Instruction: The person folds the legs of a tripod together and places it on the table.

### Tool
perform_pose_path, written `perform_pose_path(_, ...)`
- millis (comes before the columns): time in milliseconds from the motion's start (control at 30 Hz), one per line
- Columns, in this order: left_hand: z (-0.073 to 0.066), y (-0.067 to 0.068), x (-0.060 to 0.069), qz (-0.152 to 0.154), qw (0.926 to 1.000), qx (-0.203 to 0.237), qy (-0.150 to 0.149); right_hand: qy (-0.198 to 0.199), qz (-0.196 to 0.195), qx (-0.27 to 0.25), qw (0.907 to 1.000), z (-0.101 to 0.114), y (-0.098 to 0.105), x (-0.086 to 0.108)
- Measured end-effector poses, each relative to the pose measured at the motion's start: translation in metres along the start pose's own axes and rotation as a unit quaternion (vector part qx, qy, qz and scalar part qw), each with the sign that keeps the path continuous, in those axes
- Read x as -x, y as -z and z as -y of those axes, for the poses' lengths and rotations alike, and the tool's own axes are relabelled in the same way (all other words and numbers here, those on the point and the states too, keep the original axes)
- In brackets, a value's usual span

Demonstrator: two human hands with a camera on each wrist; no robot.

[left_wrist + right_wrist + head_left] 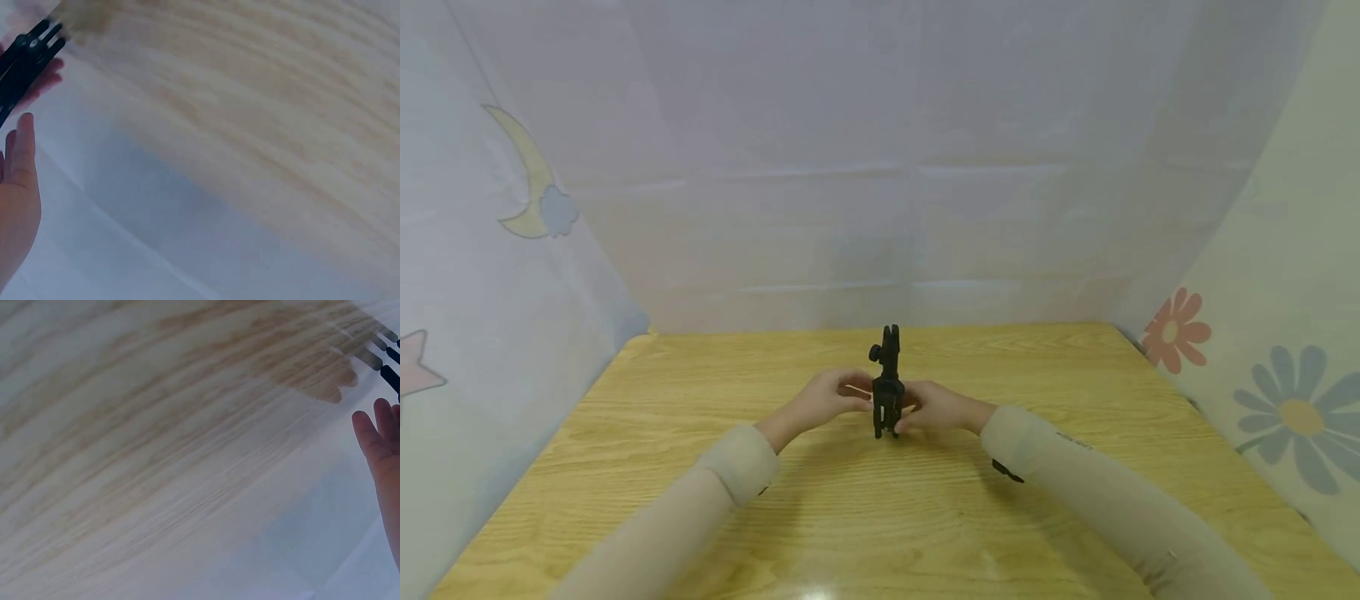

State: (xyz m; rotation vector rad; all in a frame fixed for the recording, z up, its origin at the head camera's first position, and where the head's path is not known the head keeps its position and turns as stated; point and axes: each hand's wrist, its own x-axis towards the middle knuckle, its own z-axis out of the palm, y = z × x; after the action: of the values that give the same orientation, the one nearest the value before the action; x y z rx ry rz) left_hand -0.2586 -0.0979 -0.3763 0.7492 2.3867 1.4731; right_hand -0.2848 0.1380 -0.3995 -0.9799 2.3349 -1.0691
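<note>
A black mini tripod [889,387] stands upright at mid-table, its legs folded close together and pointing down. A round knob juts from its left side near the pronged top. My right hand [942,406] holds it low from the right, thumb at a leg. My left hand [824,400] is curved loosely at its left side, with a gap between thumb and fingers. In the left wrist view, the tripod legs [28,56] show apart from my left hand [19,194]. The right wrist view catches only leg ends [391,372] above my right hand [384,450]. Whether the feet touch the table cannot be told.
The wooden table [865,517] has a glossy surface that reflects the legs. A pale cloth backdrop [865,208] rises behind it, with side cloths showing a moon [531,162] on the left and flowers [1300,417] on the right.
</note>
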Motion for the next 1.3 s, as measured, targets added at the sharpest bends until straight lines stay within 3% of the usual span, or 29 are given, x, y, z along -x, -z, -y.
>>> perform_pose_path(267, -0.034, 0.006, 0.000, -0.066, 0.9978, -0.011, 0.000, 0.001, 0.003, -0.032, 0.9995, -0.002, -0.002, -0.001)
perform_pose_path(567, -0.064, 0.003, -0.013, -0.087, 0.9953, -0.037, -0.023, 0.006, 0.003, -0.051, 0.9987, -0.003, -0.003, 0.000)
perform_pose_path(1000, -0.077, 0.006, -0.018, -0.089, 0.9949, 0.004, -0.047, 0.040, 0.013, -0.050, 0.9978, -0.003, 0.001, 0.005)
perform_pose_path(1300, -0.079, 0.011, -0.012, -0.100, 0.9940, 0.019, -0.040, 0.008, 0.003, -0.027, 0.9996, -0.001, 0.005, 0.010)
